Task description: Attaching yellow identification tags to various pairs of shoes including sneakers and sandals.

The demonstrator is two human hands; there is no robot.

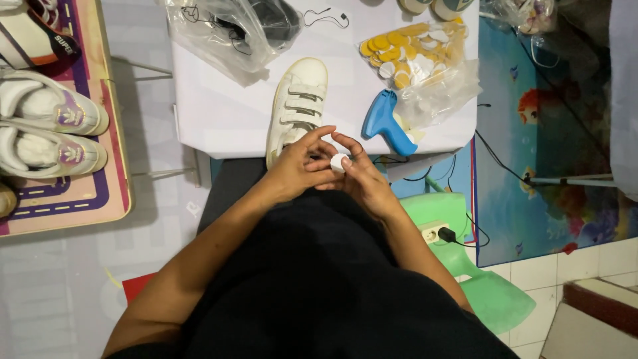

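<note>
Both hands are meeting just above the near edge of the white table [219, 119], over the person's dark lap. The left hand [296, 166] is curling its fingers inward, thumb and fingertips closing on a small white round disc [338, 162]. The right hand [364, 176] is pinching the same disc from the other side, its index finger arching over the top. The disc is sitting between the two hands, touching both and hanging clear of the table.

Just beyond the hands, a cream shoe with three straps [297, 105] is lying on the table, its toe pointing far and its heel partly hiding behind the left hand's fingers. To the right of the shoe, a blue tagging gun [384, 121] is resting near the table's edge. Farther right and far, a clear bag of yellow and white discs [419, 56] is spreading across the table. At the far left of the table, another clear plastic bag [232, 30] is holding dark items.

Well to the left, a second table is carrying a pair of white sneakers [50, 126]. On the near right, a green plastic stool [465, 266] is standing on the floor, with a plug socket [435, 233] lying on it.
</note>
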